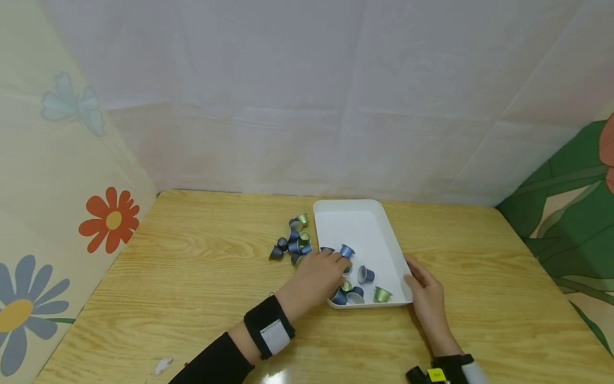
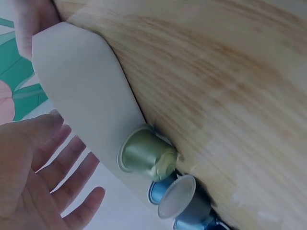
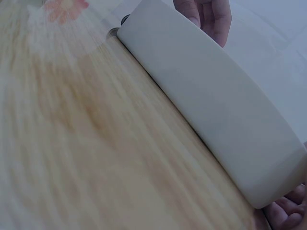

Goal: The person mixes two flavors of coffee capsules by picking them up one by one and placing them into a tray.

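Note:
A white tray [image 1: 352, 221] stands on the wooden table with several coffee capsules in its near half, mostly blue, such as one blue capsule [image 1: 366, 274], plus a green capsule [image 1: 382, 294]. My left hand [image 1: 318, 274] reaches over the tray's left wall. In the left wrist view its fingers [image 2: 76, 179] are spread, with no capsule gripped between them. My right hand [image 1: 427, 296] holds the tray at its near right corner, thumb at the rim; in the right wrist view some of its fingers [image 3: 288, 211] show below the wall.
Left of the tray lies a loose group of capsules: a green capsule [image 1: 303, 219], a black capsule [image 1: 276, 253] and several blue ones. A white fabric backdrop [image 1: 297, 106] rises behind the wooden table [image 1: 216, 229]. Flower-patterned panels stand at both sides.

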The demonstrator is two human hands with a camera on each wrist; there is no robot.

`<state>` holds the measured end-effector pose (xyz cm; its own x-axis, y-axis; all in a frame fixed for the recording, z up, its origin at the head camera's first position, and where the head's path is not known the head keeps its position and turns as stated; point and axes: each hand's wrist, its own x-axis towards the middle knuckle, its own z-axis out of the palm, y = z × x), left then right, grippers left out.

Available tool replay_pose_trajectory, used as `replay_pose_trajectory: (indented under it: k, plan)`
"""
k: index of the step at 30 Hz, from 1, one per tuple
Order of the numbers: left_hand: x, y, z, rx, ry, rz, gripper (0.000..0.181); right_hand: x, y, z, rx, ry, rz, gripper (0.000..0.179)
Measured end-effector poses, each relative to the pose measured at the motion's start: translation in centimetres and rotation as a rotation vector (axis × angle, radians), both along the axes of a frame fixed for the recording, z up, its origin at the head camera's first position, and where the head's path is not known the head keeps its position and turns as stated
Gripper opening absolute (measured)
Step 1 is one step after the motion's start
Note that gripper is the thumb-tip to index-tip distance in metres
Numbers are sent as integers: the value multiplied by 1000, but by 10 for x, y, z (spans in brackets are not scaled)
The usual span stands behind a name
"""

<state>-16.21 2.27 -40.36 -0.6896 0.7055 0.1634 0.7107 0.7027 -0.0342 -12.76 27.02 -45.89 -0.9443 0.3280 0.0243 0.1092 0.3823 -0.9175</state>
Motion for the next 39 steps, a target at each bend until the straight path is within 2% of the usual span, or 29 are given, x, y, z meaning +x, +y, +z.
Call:
replay_pose_trajectory:
  k: [6, 15, 23, 30, 39]
  plan:
    - [-1, -12, 5, 24, 50, 43, 29, 0, 0, -1, 5, 0, -5, 43]
    - [-4, -35, 5, 139, -29, 62, 32, 0, 1, 1, 2, -8, 6, 44]
    - [-8, -54, 0, 223, 10, 60, 25, 0, 1, 0, 5, -8, 0, 43]
    - [-10, -68, -1, 206, -58, 79, 28, 0, 0, 0, 2, -1, -12, 44]
    - [-12, -90, -2, 147, -2, 98, 29, 0, 0, 0, -2, -17, -5, 44]
